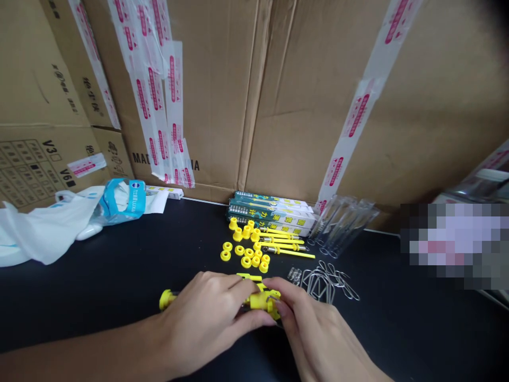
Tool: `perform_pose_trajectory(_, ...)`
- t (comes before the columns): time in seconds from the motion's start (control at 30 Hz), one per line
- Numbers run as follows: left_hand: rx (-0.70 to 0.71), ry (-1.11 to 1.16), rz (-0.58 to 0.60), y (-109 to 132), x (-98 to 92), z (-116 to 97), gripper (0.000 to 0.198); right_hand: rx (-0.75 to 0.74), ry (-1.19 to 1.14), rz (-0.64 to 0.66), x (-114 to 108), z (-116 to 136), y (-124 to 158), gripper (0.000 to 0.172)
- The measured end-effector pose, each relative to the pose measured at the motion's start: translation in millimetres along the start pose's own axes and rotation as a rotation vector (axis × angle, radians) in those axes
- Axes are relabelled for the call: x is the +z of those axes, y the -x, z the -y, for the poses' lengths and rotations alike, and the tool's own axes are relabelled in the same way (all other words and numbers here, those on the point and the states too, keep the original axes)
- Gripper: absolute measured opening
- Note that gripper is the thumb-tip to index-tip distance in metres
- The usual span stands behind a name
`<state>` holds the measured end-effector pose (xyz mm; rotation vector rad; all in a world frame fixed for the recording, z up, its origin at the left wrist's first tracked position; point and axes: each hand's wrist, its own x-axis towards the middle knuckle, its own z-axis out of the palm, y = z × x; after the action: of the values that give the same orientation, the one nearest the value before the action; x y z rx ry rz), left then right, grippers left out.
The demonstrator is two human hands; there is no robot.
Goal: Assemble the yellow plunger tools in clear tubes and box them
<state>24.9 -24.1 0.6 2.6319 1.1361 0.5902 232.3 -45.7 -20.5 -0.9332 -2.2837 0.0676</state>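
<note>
My left hand (207, 313) is closed around a yellow plastic tool (260, 300) that lies low over the black table (119, 276); its yellow end (166, 298) sticks out to the left of my fingers. My right hand (314, 331) pinches the tool's right end with fingers pressed together. Just beyond my hands lie several small yellow rings and caps (244, 252) and thin yellow rods (284, 244). Bent wire clips (324, 281) lie in a heap to the right of the tool.
Flat printed boxes (270, 212) are stacked at the back, with clear plastic tubes (344, 225) beside them. A white plastic bag (59, 223) lies at the left. Taped cardboard cartons (278, 95) wall off the back.
</note>
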Motion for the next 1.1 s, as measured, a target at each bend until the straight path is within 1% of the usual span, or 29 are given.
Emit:
perform_pose_trajectory(0.1,-0.066,0.034,0.042,-2.2,-3.6,-1.2,0.023,0.042,0.025,-0.049,-0.2,1.9,-2.6,0.028)
perform_pose_trajectory(0.2,-0.179,0.102,0.117,-4.3,-9.1,-4.1,0.017,0.075,0.055,-0.109,1.6,2.4,-2.5,0.017)
perform_pose_trajectory(0.27,-0.249,0.121,0.159,-4.9,-11.8,-6.4,0.011,0.055,0.071,-0.128,3.4,1.9,-0.9,0.014)
perform_pose_trajectory(0.33,-0.287,0.088,0.186,-5.0,-12.8,-8.6,0.012,0.054,0.073,-0.127,4.4,1.5,0.5,0.016)
perform_pose_trajectory(0.43,-0.283,-0.036,0.259,-5.4,-10.8,-11.0,0.016,0.104,0.033,-0.111,3.8,2.2,0.8,0.018)
perform_pose_trajectory(0.53,-0.229,-0.169,0.327,-6.0,-6.3,-10.8,0.02,0.087,0.009,-0.085,3.2,3.3,-0.5,0.022)
perform_pose_trajectory(0.63,-0.16,-0.239,0.315,-6.1,-2.1,-8.7,0.016,0.08,-0.014,-0.07,4.8,3.8,-0.9,0.027)
perform_pose_trajectory(0.7,-0.149,-0.239,0.304,-6.1,-0.9,-7.0,0.015,0.096,-0.044,-0.077,6.5,3.8,-0.4,0.028)
perform_pose_trajectory(0.83,-0.137,-0.12,0.297,-6.6,-3.4,-3.5,0.011,0.135,-0.064,-0.081,8.8,3.0,1.0,0.027)
perform_pose_trajectory(0.9,-0.157,-0.026,0.298,-7.3,-6.2,-1.5,0.012,0.138,-0.052,-0.091,8.7,3.0,0.9,0.025)
perform_pose_trajectory(1.03,-0.27,0.205,0.304,-8.3,-10.3,2.0,0.034,0.102,-0.009,-0.132,7.3,4.6,-0.9,0.025)
perform_pose_trajectory(1.1,-0.294,0.282,0.294,-8.1,-10.2,3.7,0.036,0.091,0.005,-0.154,6.6,5.8,-1.5,0.024)
